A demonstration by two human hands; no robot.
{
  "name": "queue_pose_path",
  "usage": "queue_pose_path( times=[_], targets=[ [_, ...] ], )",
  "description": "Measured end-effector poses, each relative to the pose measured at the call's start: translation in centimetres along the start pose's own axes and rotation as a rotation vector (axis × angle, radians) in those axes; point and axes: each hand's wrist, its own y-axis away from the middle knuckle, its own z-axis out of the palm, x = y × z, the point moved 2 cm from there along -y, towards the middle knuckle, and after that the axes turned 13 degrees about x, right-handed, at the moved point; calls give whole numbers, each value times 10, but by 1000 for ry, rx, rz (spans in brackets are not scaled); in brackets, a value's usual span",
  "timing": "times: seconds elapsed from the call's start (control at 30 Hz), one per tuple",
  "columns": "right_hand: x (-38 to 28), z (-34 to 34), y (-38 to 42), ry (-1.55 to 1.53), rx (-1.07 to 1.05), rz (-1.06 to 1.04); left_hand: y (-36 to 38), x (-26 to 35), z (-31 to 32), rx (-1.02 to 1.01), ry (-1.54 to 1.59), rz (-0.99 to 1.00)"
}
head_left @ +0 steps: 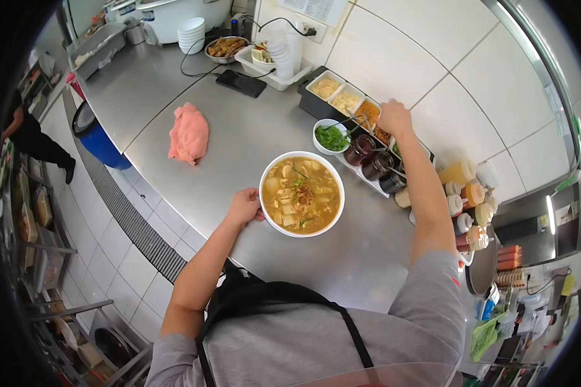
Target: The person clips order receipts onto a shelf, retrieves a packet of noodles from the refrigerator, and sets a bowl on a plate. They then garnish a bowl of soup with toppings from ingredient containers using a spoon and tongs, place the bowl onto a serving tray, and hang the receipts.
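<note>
Left hand (244, 208) holds bowl (302, 194) at left side; right arm extended far-right, hand (394, 119) at topping tray (308, 103), grip can't tell.

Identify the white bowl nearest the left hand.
The large soup bowl, with the left hand at its rim; the small bowl of chopped greens and the stacked bowls stand farther away.
</note>
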Motion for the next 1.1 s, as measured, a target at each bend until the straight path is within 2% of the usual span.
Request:
queue_pose_path(
  times=[0.1,0.13,0.2,0.37,0.43,0.5,0.57,0.67,0.8,0.87,0.93,1.0,1.1],
  targets=[
    [-45,2,-1,-178,-6,-815,-14,9,-9,-49,-42,21],
    [-55,1,-2,-174,-2,-833,-16,13,-11,-75,-100,19],
    [-66,5,0,-38,-229,-797,-22,22,-11,-135,-176,17],
    [-81,14,-6,173,-212,-824,-37,28,-18,-272,-219,-99],
    [-89,0,-8,302,-317,-767,-38,24,-16,-328,-177,-130],
    [-94,-34,-3,267,-267,-699,-38,23,-15,-333,-194,-109],
    [-99,-59,-2,322,-369,-608,-40,22,-15,-345,-223,-87],
    [-90,-49,0,287,-452,-629,-43,21,-15,-401,-192,-95],
    [-82,-43,7,271,-374,-601,-45,21,-18,-451,-201,-104],
    [-85,-59,6,67,-219,-424,-44,23,-22,-464,-200,-79],
    [-91,-65,-1,75,-162,-420,-45,25,-20,-479,-207,-48],
    [-108,-71,-12,80,-110,-414,-46,25,-20,-536,-236,-53],
    [-158,-81,-45,-196,42,-348,-47,22,-19,-565,-256,-41]
  ],
)
